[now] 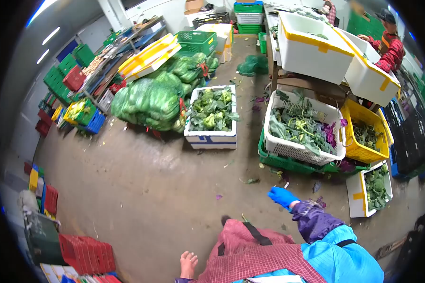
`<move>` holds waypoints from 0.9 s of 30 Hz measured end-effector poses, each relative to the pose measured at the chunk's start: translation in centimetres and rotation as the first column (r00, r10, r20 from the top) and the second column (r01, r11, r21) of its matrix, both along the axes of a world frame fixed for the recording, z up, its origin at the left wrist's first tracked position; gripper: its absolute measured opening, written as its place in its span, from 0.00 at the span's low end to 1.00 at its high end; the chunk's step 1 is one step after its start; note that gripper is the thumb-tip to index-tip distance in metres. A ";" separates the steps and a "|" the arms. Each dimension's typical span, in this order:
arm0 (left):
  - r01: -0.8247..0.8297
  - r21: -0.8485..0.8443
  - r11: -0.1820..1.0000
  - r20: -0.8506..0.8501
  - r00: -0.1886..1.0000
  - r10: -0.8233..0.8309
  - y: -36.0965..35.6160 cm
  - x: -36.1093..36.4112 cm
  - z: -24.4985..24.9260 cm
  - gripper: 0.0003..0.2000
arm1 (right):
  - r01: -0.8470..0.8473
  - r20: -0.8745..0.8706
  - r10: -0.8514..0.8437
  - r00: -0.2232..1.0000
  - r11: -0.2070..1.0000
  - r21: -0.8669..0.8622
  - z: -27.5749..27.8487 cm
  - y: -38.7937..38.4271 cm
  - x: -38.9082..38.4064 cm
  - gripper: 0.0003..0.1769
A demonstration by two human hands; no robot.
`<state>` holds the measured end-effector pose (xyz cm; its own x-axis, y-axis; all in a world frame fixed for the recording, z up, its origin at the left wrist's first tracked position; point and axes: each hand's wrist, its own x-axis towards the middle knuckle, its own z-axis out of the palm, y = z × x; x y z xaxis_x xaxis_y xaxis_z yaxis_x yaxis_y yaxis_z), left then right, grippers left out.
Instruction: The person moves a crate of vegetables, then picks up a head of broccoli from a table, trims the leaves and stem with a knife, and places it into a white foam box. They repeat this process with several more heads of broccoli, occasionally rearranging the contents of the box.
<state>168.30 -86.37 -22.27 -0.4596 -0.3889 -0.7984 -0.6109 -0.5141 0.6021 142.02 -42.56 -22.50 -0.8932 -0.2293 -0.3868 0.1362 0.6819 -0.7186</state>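
My left hand is bare and low in the view, beside the red checked apron. Its fingers are apart and nothing is in them. Out over the floor to the right is my right hand, in a blue glove, with its fingers drawn together; whether they hold something is hidden. Beyond it, a white basket of leafy trimmings and purple leaves sits on a green crate. Farther ahead stands a white foam box full of green leafy vegetables.
Net sacks of green vegetables are heaped at the left centre. A yellow basket and a foam box of broccoli stand at right. Red crates sit lower left. Another person works behind white foam boxes. Leaf scraps litter the floor.
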 end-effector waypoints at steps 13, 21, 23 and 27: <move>0.381 -0.096 0.920 0.183 0.915 -0.360 -12.6 -34.4 -5.6 0.11 | 0.374 0.343 -0.476 0.810 0.869 0.324 0.1 7.7 -6.2 0.17; 0.397 -0.112 0.911 0.071 0.917 -0.392 -3.1 -59.5 -4.0 0.16 | 0.650 0.504 -0.669 0.546 0.718 0.249 0.3 12.1 -11.9 0.16; 0.515 -0.054 0.856 0.070 0.857 -0.511 2.9 -63.2 -1.8 0.19 | 0.646 0.535 -0.645 0.546 0.731 0.221 0.2 12.5 -15.6 0.16; 0.795 0.039 0.605 0.007 0.606 -0.796 10.3 -70.9 1.2 0.22 | 0.744 0.469 -0.650 0.598 0.668 -0.022 -0.5 13.7 -23.9 0.15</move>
<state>97.37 -76.04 -21.02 -0.5594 0.1449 -0.8161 -0.7998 0.1639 0.5774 118.10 -28.88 -23.03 -0.5887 0.2875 -0.7555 0.8036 0.1071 -0.5854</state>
